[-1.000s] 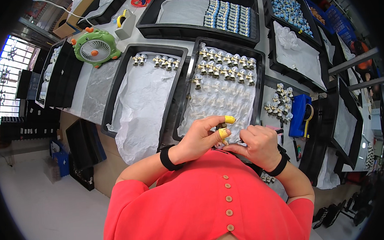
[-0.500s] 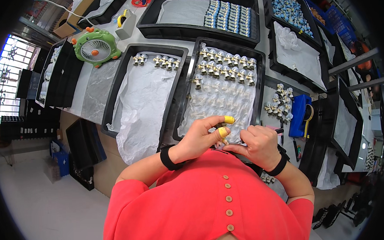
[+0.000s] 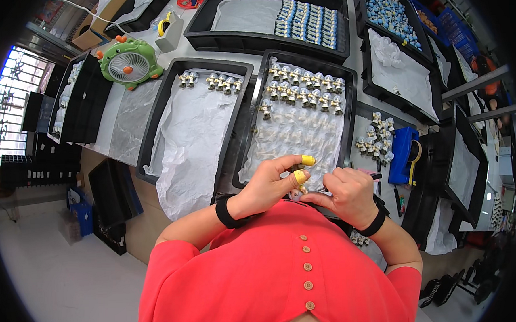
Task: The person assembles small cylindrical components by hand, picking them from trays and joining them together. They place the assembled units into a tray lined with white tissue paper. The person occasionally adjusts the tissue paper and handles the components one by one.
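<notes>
My left hand, with yellow covers on thumb and index finger, pinches a small figurine close to my red shirt. Fingers hide most of that figurine; white and gold bits show. Beside it my right hand is closed, its thumb reaching to the figurine. A slim dark tool sticks out behind the right fist; its working end is mostly hidden. Just beyond both hands lies a black tray lined with white paper, where rows of white-and-gold figurines stand at the far end.
Left of it, another papered black tray has several figurines. More figurines cluster at the right, beside a blue tape dispenser. A green fan stands far left. Behind, a black tray holds blue-and-white pieces. A person is at far right.
</notes>
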{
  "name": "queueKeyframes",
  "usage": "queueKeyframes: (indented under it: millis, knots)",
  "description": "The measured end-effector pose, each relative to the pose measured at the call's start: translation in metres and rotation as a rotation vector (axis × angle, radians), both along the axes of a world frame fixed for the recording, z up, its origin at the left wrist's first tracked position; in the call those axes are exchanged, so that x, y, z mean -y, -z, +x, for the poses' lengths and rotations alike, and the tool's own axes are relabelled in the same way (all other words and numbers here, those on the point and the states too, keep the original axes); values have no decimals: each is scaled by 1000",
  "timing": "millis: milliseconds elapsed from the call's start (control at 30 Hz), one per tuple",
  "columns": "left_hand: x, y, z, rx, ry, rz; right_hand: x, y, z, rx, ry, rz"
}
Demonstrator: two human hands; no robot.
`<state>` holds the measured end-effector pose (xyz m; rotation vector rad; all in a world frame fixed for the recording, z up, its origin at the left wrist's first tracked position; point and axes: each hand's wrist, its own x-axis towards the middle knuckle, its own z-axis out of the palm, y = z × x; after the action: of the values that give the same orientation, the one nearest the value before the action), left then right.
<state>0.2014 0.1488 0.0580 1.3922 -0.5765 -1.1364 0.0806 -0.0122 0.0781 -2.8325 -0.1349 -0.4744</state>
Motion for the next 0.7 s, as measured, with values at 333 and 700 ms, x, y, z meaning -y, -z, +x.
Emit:
queueKeyframes:
  millis: [333,700]
  knots:
    - [1,-1,0,9,-2,-2,0,0,0,-1,0,-1]
    - [0,2,2,-17,0,-106,2,-6,-3,-118,-12,316]
